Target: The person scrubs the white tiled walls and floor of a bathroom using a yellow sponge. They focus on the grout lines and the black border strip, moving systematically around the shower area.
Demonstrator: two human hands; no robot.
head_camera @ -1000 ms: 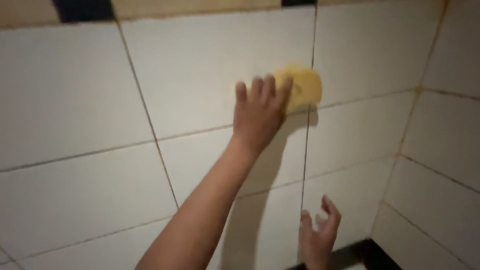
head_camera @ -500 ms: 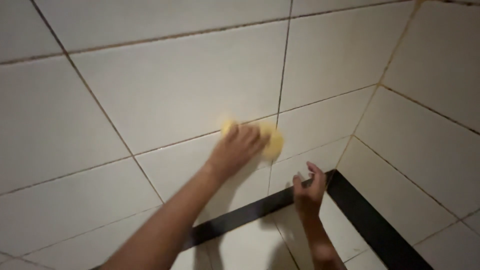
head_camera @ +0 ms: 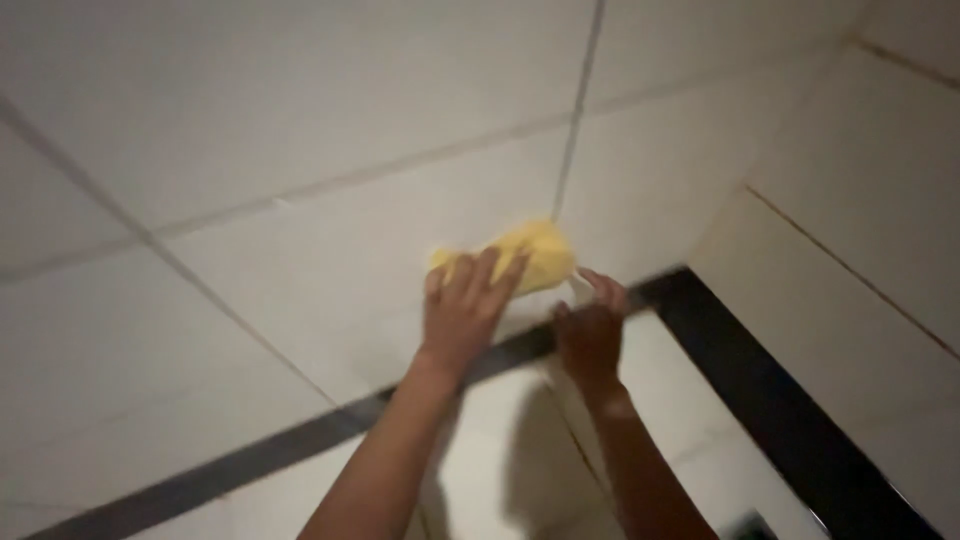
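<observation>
My left hand [head_camera: 465, 310] presses a yellow sponge [head_camera: 535, 255] flat against a white tiled wall [head_camera: 300, 150], fingers spread over the sponge's lower left part. The sponge lies low on the wall, just under a vertical grout line [head_camera: 578, 110] and just above a black border strip [head_camera: 250, 460]. My right hand [head_camera: 590, 335] is right beside it, lower right of the sponge, fingers apart, with the fingertips close to the sponge's right end. It holds nothing that I can see.
A second tiled wall [head_camera: 860, 200] meets the first at a corner on the right. The black strip [head_camera: 770, 400] continues along its base. White tiles [head_camera: 520, 470] lie below the strip, partly shadowed by my arms.
My left hand has drawn the sponge down the wall from high up to just above the black strip. My right hand has come up beside it, and my view has tilted downward.
</observation>
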